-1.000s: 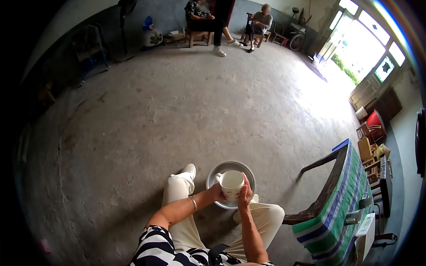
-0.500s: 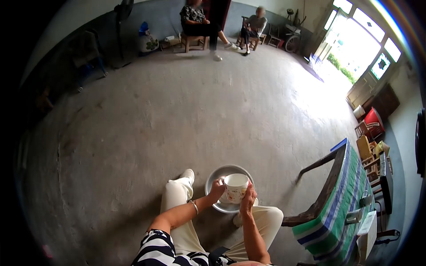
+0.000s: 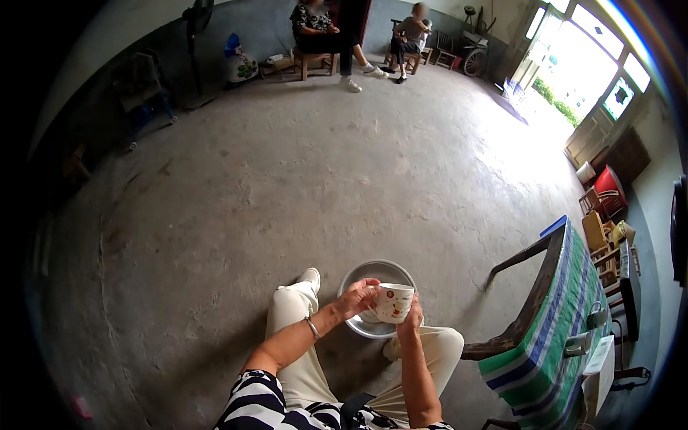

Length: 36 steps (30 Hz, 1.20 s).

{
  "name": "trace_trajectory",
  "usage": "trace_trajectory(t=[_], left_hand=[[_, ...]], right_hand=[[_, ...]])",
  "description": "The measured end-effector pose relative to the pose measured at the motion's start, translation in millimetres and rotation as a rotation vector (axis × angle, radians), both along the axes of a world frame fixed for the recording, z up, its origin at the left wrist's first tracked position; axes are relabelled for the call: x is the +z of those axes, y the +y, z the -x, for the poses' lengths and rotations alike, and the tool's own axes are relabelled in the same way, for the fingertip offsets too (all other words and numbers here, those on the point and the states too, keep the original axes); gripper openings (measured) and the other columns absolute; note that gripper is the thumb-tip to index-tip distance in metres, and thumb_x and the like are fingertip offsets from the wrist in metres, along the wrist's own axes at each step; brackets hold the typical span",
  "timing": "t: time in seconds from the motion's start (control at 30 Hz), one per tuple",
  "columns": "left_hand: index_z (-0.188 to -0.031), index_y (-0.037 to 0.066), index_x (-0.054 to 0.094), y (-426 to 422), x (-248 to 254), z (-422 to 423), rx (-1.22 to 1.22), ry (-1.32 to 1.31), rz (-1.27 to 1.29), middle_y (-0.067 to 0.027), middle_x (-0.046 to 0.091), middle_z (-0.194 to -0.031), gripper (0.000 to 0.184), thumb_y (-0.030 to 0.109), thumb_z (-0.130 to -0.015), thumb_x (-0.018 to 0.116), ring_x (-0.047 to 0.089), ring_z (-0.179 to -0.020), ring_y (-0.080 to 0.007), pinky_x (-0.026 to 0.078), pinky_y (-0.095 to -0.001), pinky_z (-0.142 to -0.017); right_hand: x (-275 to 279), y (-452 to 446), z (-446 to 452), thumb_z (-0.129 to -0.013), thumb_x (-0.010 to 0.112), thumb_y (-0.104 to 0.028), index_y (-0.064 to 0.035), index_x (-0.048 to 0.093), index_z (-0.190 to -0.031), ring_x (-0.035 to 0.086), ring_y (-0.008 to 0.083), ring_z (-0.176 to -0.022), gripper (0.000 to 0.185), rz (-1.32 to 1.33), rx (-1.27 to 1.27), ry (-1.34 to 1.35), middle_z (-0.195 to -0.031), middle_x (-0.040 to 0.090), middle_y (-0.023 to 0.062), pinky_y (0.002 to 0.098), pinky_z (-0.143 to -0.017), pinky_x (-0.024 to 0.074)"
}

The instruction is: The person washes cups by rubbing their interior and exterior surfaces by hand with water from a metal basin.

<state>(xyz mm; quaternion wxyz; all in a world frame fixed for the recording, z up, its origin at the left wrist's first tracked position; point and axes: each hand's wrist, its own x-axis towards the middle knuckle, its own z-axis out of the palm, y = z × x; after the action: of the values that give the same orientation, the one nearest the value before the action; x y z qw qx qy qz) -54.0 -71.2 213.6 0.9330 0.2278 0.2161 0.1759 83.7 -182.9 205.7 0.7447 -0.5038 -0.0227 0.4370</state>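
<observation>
A white mug [image 3: 393, 304] with a small coloured print is held between my two hands, above a round metal basin [image 3: 354, 275] on the floor. My left hand [image 3: 356, 298] has its fingers closed at the mug's left side, where the handle is hidden behind them. On the right side of the mug, my right hand [image 3: 412, 319] is wrapped round its wall. The basin lies between my feet, partly covered by the mug and hands.
At right stands a table with a green and blue striped cloth [image 3: 545, 337], bearing glass mugs [image 3: 577, 345] and a box [image 3: 600, 369]. Two people [image 3: 315, 32] [image 3: 411, 39] sit by the far wall. Chairs [image 3: 608, 261] and a red tub [image 3: 609, 188] stand along the right wall.
The mug has turned and tipped so its printed side shows more and its inside less. My left hand has shifted up on its left side. The seated person at far right has raised an arm.
</observation>
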Motion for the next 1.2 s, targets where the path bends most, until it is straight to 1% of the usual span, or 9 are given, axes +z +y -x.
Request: trace_trajectory(t=[0.1, 0.27, 0.47, 0.57, 0.7, 0.83, 0.9, 1.0, 1.2], left_hand=[[-0.107, 0.009, 0.047, -15, 2, -1, 0.028, 0.02, -0.027, -0.0016, 0.057, -0.084, 0.029, 0.008, -0.082, 0.062, 0.055, -0.068, -0.0107, 0.049, -0.027, -0.063], [-0.11, 0.008, 0.045, -27, 7, -3, 0.172, 0.066, 0.034, -0.0011, 0.056, -0.078, 0.033, 0.004, -0.081, 0.062, 0.05, -0.06, -0.0082, 0.042, -0.0217, -0.056], [-0.11, 0.006, 0.043, -50, 48, -13, 0.339, 0.19, -0.026, -0.0008, 0.054, -0.077, 0.037, 0.004, -0.08, 0.065, 0.048, -0.06, -0.0069, 0.041, -0.0203, -0.056], [-0.117, 0.004, 0.039, -52, 50, -13, 0.336, 0.188, -0.013, -0.001, 0.054, -0.081, 0.046, 0.005, -0.079, 0.065, 0.05, -0.062, -0.0075, 0.042, -0.0203, -0.057], [-0.117, 0.002, 0.042, -51, 37, -6, 0.263, 0.15, -0.017, -0.0001, 0.054, -0.081, 0.041, 0.01, -0.082, 0.063, 0.051, -0.062, -0.0074, 0.042, -0.0206, -0.059], [-0.111, 0.001, 0.051, -42, 18, 3, 0.06, 0.004, -0.022, 0.004, 0.05, -0.072, 0.03, 0.017, -0.086, 0.059, 0.043, -0.056, -0.0038, 0.041, -0.0222, -0.062], [-0.109, 0.001, 0.053, -43, 28, 6, 0.034, 0.023, -0.006, 0.0075, 0.044, -0.061, 0.029, 0.018, -0.086, 0.059, 0.035, -0.052, -0.0021, 0.041, -0.0229, -0.062], [-0.109, 0.002, 0.054, -37, 30, 9, 0.018, 0.034, -0.001, 0.008, 0.044, -0.06, 0.028, 0.018, -0.086, 0.059, 0.038, -0.053, -0.0028, 0.042, -0.0235, -0.062], [-0.109, 0.001, 0.054, -15, -2, 15, -0.025, -0.017, -0.01, 0.0036, 0.055, -0.076, 0.029, 0.016, -0.085, 0.059, 0.045, -0.058, -0.0041, 0.044, -0.0227, -0.063]], right_hand=[[-4, -7, 2, -0.094, 0.037, -0.037, -0.0021, 0.059, -0.09, 0.06, 0.0176, -0.071, 0.041, 0.019, -0.061, 0.028, -0.082, 0.062, 0.0076, 0.0306, -0.066, 0.0491], [-25, -20, -14, -0.094, 0.039, -0.035, -0.0034, 0.059, -0.081, 0.053, 0.0123, -0.064, 0.04, 0.028, 0.055, -0.245, -0.073, 0.059, 0.002, 0.0287, -0.063, 0.0443], [24, -16, 4, -0.094, 0.039, -0.041, 0.0012, 0.056, -0.109, 0.055, 0.014, -0.085, 0.048, 0.2, -0.017, -0.322, -0.094, 0.06, 0.0079, 0.0281, -0.074, 0.0446], [59, -20, 15, -0.09, 0.045, -0.044, 0.0045, 0.045, -0.121, 0.057, 0.0207, -0.09, 0.058, 0.195, 0.071, -0.865, -0.1, 0.06, 0.0139, 0.0317, -0.079, 0.0449], [54, -24, 14, -0.081, 0.059, -0.044, 0.006, 0.039, -0.125, 0.058, 0.0301, -0.098, 0.07, 0.222, 0.094, -1.025, -0.105, 0.057, 0.0225, 0.0354, -0.082, 0.0453], [61, -22, 15, -0.075, 0.068, -0.037, 0.0056, 0.039, -0.125, 0.059, 0.0312, -0.094, 0.072, 0.341, 0.175, -1.148, -0.103, 0.058, 0.0221, 0.0369, -0.08, 0.0465], [58, -20, 16, -0.076, 0.067, -0.036, 0.0028, 0.04, -0.126, 0.06, 0.029, -0.091, 0.069, 0.351, 0.177, -1.137, -0.101, 0.059, 0.0204, 0.0362, -0.079, 0.0467], [63, -17, 21, -0.077, 0.065, -0.036, -0.0006, 0.041, -0.125, 0.06, 0.0272, -0.088, 0.065, 0.395, 0.182, -1.12, -0.097, 0.061, 0.0188, 0.0361, -0.077, 0.047], [60, -4, 18, -0.074, 0.067, -0.036, -0.0003, 0.035, -0.127, 0.059, 0.0275, -0.091, 0.07, 0.273, 0.281, -0.962, -0.098, 0.059, 0.0199, 0.0364, -0.079, 0.0468]])
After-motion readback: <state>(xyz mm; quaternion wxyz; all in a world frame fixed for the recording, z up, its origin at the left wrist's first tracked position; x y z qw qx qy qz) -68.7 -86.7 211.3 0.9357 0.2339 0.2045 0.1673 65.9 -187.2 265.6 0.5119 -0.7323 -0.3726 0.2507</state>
